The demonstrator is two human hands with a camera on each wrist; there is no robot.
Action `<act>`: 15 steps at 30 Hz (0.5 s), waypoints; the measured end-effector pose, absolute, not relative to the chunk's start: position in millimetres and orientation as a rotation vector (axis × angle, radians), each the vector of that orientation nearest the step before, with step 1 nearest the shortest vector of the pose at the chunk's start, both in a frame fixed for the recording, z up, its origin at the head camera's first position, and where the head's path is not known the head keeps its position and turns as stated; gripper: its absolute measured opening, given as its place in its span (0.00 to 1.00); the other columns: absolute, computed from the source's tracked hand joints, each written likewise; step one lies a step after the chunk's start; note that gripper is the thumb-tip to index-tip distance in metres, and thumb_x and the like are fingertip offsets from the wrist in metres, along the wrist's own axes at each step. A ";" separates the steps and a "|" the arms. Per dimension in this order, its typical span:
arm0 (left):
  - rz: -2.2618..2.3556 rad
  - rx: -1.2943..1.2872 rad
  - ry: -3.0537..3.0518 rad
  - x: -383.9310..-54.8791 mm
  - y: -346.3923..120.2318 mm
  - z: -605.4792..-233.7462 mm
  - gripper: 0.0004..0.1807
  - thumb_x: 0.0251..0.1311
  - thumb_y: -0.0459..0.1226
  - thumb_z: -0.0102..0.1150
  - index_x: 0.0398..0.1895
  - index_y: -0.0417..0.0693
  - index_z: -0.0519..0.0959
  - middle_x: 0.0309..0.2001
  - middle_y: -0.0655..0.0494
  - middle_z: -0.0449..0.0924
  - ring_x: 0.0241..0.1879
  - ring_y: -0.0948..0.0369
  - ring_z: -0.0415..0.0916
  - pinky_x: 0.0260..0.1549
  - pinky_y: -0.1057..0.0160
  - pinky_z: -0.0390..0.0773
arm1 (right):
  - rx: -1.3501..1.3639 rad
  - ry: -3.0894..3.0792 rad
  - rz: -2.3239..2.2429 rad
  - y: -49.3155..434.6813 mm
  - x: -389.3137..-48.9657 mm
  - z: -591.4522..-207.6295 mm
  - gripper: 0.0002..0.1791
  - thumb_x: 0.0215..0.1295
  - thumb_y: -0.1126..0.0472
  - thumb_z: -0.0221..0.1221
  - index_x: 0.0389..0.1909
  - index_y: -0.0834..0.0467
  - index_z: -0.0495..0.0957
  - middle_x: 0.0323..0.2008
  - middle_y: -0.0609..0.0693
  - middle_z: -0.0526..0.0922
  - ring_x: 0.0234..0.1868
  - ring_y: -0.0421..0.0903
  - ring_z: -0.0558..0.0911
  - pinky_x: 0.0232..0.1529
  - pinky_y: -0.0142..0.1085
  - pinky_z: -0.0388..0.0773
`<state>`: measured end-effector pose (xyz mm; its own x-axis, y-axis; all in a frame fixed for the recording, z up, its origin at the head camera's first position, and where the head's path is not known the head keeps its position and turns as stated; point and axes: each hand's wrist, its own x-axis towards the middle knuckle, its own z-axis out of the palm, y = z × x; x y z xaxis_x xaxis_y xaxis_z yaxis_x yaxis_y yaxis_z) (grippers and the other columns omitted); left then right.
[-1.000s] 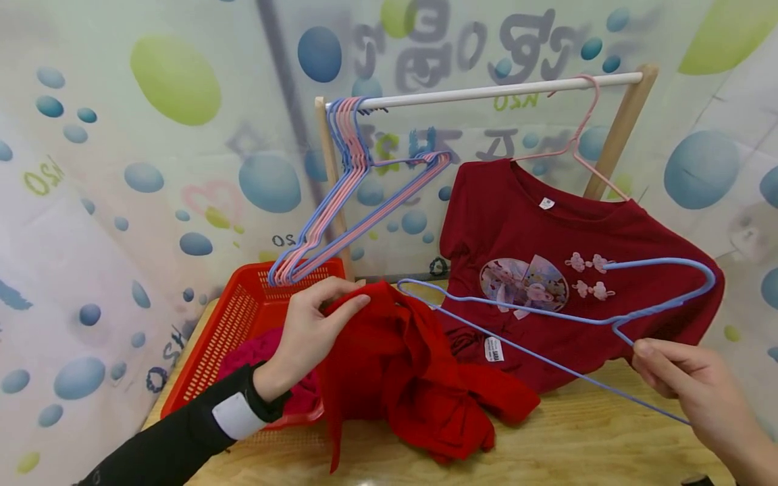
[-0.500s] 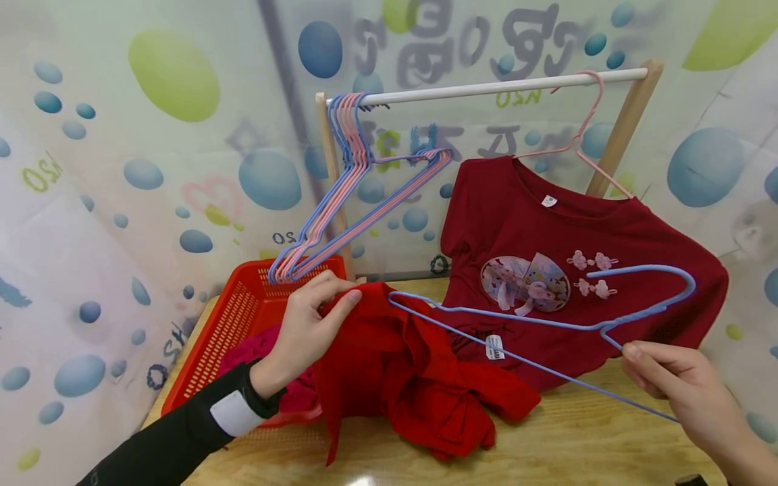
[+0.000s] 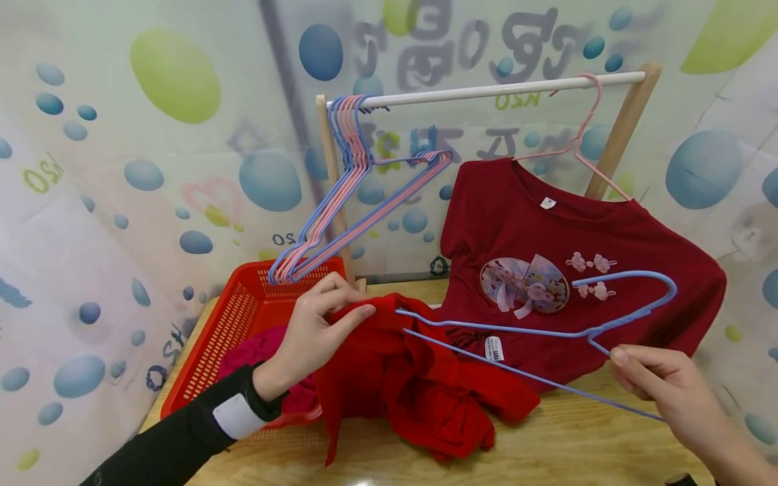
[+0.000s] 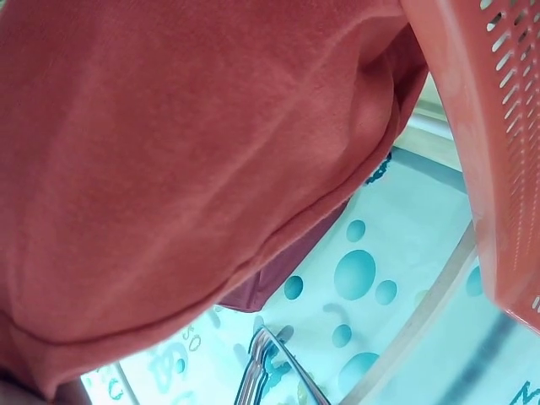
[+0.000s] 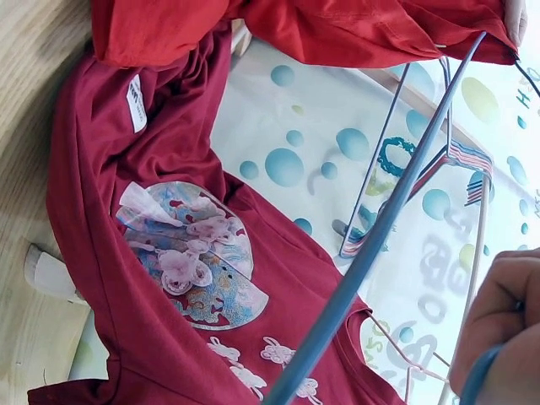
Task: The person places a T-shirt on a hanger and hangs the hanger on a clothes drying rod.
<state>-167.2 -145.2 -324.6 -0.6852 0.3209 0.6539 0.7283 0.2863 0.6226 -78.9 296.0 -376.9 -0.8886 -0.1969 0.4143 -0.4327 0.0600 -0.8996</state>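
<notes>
pinching red garment (image 3: 365, 385) between left fingers (image 3: 333, 294), blue hanger (image 3: 626, 320) between right fingers (image 3: 659, 358).

Around you, from nine o'clock through twelve to three, spreads a pale backdrop (image 3: 194, 297) printed with blue and green ovals (image 3: 270, 182); grey lettering (image 3: 527, 34) sits at one. Your wooden table (image 3: 577, 445) lies toward six, where light glints. A rack's white rail (image 3: 456, 94) spans wooden posts (image 3: 625, 128) at eleven and two.
</notes>
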 end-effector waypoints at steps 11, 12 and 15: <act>-1.379 -1.064 -2.107 -163.7 -141.7 -328.6 0.08 0.54 0.25 0.71 0.38 0.39 0.90 0.32 0.55 0.70 0.32 0.62 0.67 0.28 0.62 0.68 | 0.811 -2.007 1.965 284.5 -80.8 -384.1 0.26 0.69 0.88 0.37 0.31 0.60 0.77 0.20 0.51 0.61 0.20 0.46 0.54 0.19 0.37 0.49; -1.380 -1.073 -2.100 -163.2 -141.2 -329.1 0.08 0.54 0.25 0.71 0.38 0.39 0.90 0.32 0.55 0.69 0.32 0.62 0.67 0.28 0.62 0.68 | 0.799 -2.008 1.967 282.9 -80.4 -384.5 0.26 0.69 0.88 0.38 0.31 0.59 0.77 0.21 0.51 0.61 0.21 0.46 0.54 0.19 0.37 0.49; -1.381 -1.087 -2.090 -161.8 -140.0 -330.5 0.09 0.53 0.25 0.72 0.38 0.39 0.90 0.32 0.55 0.69 0.32 0.62 0.67 0.27 0.63 0.67 | 0.711 -2.020 1.982 277.5 -78.2 -385.6 0.24 0.71 0.86 0.39 0.29 0.59 0.76 0.21 0.51 0.61 0.21 0.47 0.54 0.20 0.37 0.49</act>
<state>-161.8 -140.0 -330.5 -0.6130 0.3818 0.6917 0.7860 0.2061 0.5829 -78.2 277.5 -385.6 -0.8579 -0.1827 0.4803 -0.4837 -0.0283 -0.8748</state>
